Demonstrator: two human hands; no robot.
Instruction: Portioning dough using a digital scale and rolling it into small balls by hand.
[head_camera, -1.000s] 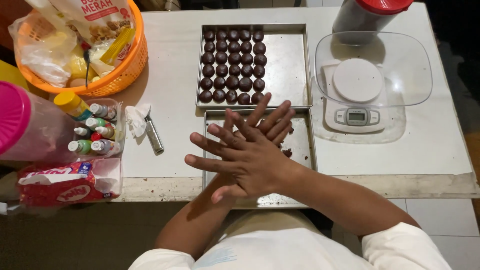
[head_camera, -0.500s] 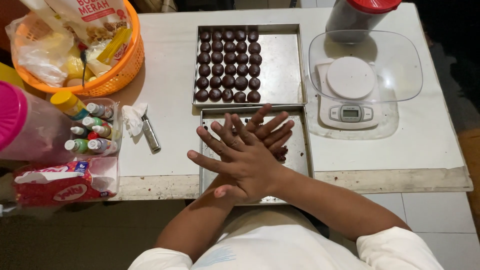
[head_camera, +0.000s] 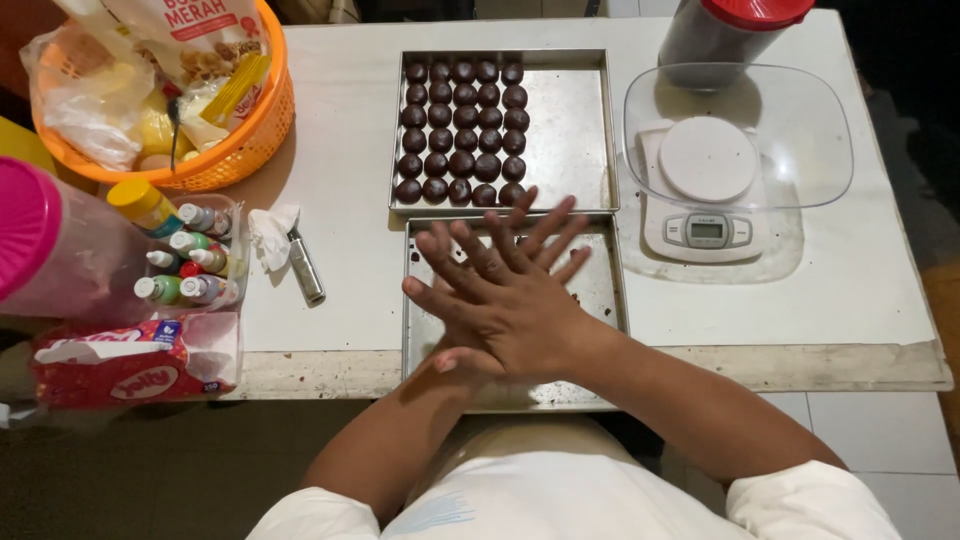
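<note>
**Dark dough between flat palms, over the near tray**

Steel near tray (head_camera: 600, 300) sits at the table (head_camera: 350, 280) edge, stiff and light by the look of it, best gripped at its raised rim. Beyond it, touching, the far tray (head_camera: 570, 130) holds rows of brown balls (head_camera: 462, 130), likely soft, sticky and easily dented, so each wants a gentle lift from the sides. Right hand (head_camera: 510, 300) lies crossed over left hand (head_camera: 455, 362), fingers spread straight, gripping nothing visible. Whether a ball is pressed between the palms cannot be told; the left hand is mostly covered.
</note>
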